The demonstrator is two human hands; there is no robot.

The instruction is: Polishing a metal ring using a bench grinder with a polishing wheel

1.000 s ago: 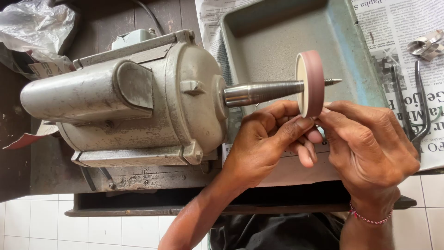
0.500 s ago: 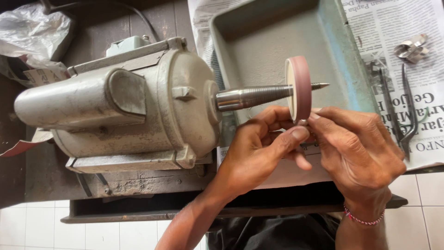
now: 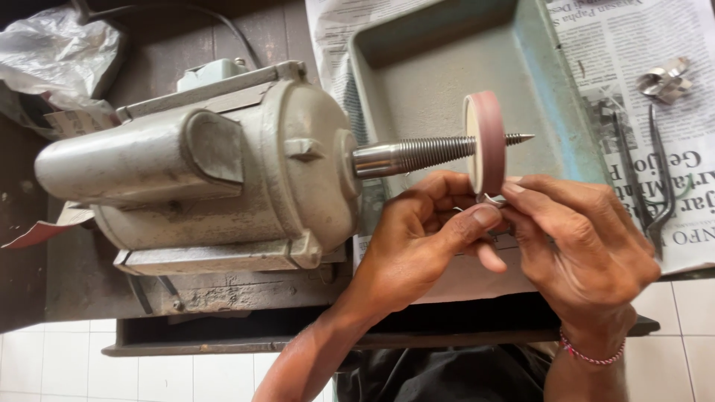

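- A small, thin, silvery metal piece (image 3: pixel 493 199) is pinched between the fingertips of both hands, just under the lower edge of the wheel; most of it is hidden by the fingers, so its shape cannot be told.
- The left hand (image 3: pixel 417 238) curls around from the left, thumb laid along the piece and the other fingers folded beneath it.
- The right hand (image 3: pixel 577 238) closes in from the right, fingertips pressed on the same piece and meeting the left thumb; a red and white beaded band sits on its wrist.
- The pinkish-red round polishing wheel with a cream face (image 3: pixel 484 143) stands on edge, threaded onto the tapered, screw-cut steel spindle (image 3: pixel 424 154), whose pointed tip sticks out past the wheel to the right.
- The spindle comes out of a bulky grey metal motor with a rounded housing (image 3: pixel 216 179), lying on its side on a dark wooden bench (image 3: pixel 223 298).
- A shallow grey-green rectangular metal tray (image 3: pixel 447 67) lies behind and under the wheel.
- Printed newspaper sheets (image 3: pixel 670 30) are spread beneath the tray and to its right.
- On the paper, well apart from the hands, lie dark thin metal tongs (image 3: pixel 655 179) and a small shiny crumpled metal piece (image 3: pixel 665 80).
- A crumpled clear plastic bag (image 3: pixel 59 52) sits at the far left beside the motor.
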